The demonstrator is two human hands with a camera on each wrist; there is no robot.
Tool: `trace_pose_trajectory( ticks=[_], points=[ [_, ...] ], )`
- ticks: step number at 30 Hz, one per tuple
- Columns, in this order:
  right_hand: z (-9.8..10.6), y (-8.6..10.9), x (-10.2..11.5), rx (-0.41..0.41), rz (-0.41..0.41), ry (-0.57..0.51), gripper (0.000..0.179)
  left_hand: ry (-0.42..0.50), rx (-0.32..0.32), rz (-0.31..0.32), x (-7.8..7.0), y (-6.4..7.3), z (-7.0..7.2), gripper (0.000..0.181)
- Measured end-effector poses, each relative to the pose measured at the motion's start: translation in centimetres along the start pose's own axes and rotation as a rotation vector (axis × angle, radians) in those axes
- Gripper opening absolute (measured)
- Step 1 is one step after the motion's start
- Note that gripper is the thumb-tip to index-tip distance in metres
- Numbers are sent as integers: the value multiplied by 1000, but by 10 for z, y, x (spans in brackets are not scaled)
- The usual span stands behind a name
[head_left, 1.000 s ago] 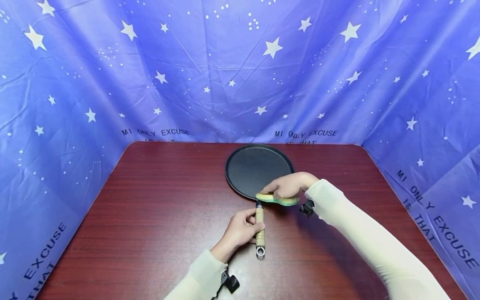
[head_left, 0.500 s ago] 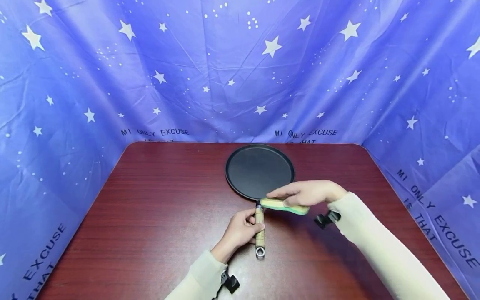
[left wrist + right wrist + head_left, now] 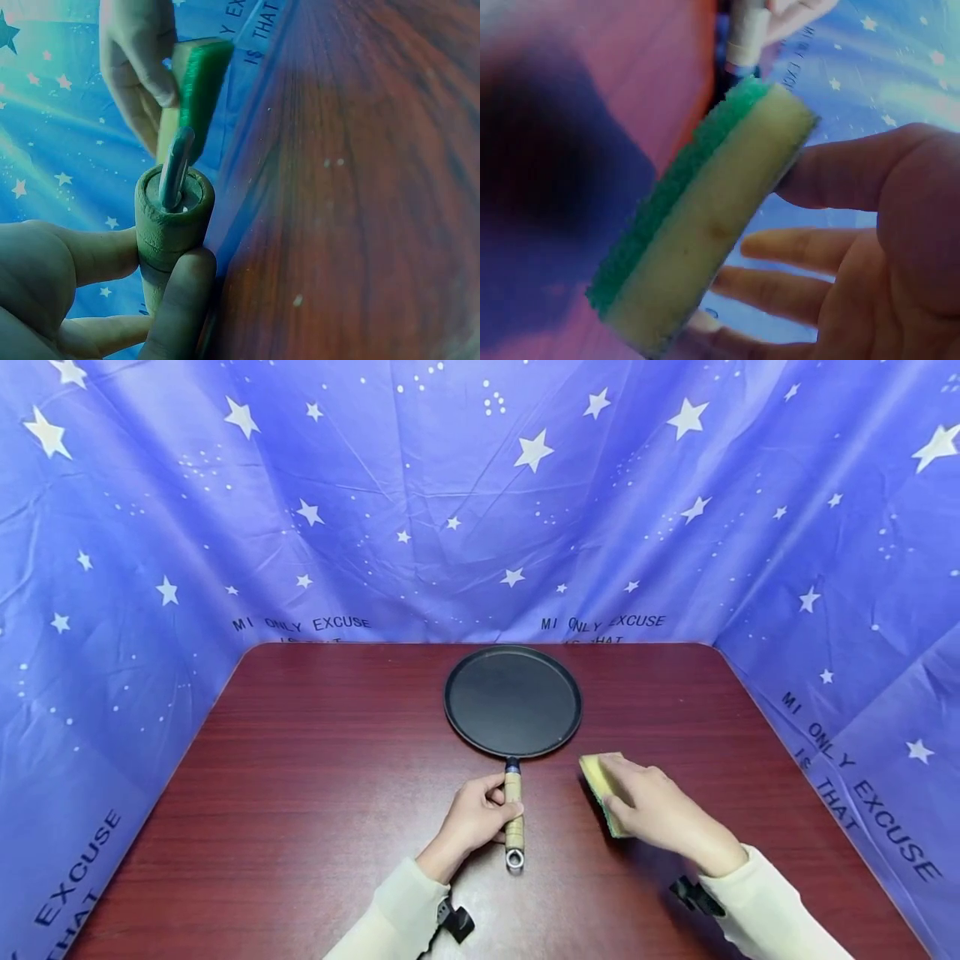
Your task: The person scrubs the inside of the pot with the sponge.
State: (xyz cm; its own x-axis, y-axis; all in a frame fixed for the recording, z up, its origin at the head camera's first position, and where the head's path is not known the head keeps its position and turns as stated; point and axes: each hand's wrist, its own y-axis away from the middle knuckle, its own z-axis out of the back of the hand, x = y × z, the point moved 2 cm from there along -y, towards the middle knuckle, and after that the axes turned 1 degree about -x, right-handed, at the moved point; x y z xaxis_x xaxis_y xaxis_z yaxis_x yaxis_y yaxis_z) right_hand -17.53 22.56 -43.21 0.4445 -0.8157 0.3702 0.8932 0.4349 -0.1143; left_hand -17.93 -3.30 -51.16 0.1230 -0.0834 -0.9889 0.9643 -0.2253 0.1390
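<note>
A round black frying pan lies flat towards the back of the table, its wood-toned handle pointing to the near side. Thumb and fingers of my left hand grip that handle from the left; in the left wrist view the metal ring at its end shows. Right of the handle, my right hand holds a sponge, yellow with a green scouring layer. The sponge is tilted, green side turned towards the table and the handle, and is apart from the pan. Its far edge is partly hidden by the fingers.
The dark red wooden table spreads around the pan on both sides. A blue curtain with white stars and lettering closes off the back and both sides, close behind the pan. Each wrist bears a small black device.
My right hand has carried the sponge away from the pan's near rim, to the right and nearer me, turning it more upright. The left hand keeps its grip on the handle.
</note>
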Motion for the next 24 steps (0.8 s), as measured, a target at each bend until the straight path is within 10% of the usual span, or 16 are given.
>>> trace_pose_trajectory(
  ticks=[12,24],
  points=[
    [-30,11,10,22,-160,51,80,32,4,38,2,0,-1,54],
    [22,-30,-43,2,-181,71,70,-137,71,26,-10,10,25,55]
  ],
)
